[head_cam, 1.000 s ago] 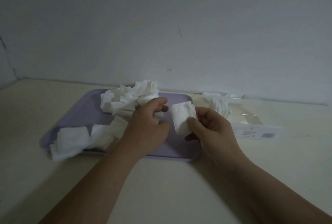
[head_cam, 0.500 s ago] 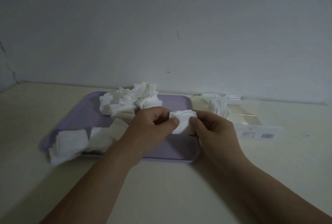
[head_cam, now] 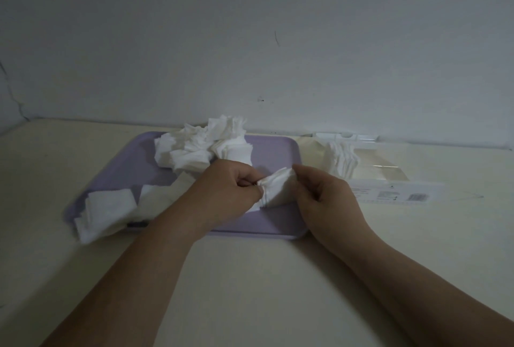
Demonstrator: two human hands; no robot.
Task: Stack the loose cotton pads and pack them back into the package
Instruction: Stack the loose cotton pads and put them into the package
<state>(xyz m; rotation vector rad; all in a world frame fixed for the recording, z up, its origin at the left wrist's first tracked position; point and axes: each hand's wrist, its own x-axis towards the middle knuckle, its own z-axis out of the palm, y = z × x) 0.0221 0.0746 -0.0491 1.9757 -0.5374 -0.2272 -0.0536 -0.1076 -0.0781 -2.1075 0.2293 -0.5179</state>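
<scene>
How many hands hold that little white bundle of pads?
2: the left hand pinches the left end of the small white cotton pad stack, the right hand its right end.

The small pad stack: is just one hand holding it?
No, the left hand and right hand both pinch the small pad stack above the tray.

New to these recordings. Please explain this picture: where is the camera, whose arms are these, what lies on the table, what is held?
No machine here: a person works bare-handed, filmed by one camera on their head, looking forward and down. The left hand and right hand both pinch a small stack of cotton pads above a lilac tray. A loose heap of pads lies at the tray's far side, more pads at its near left corner. The clear package lies right of the tray, some pads inside.
</scene>
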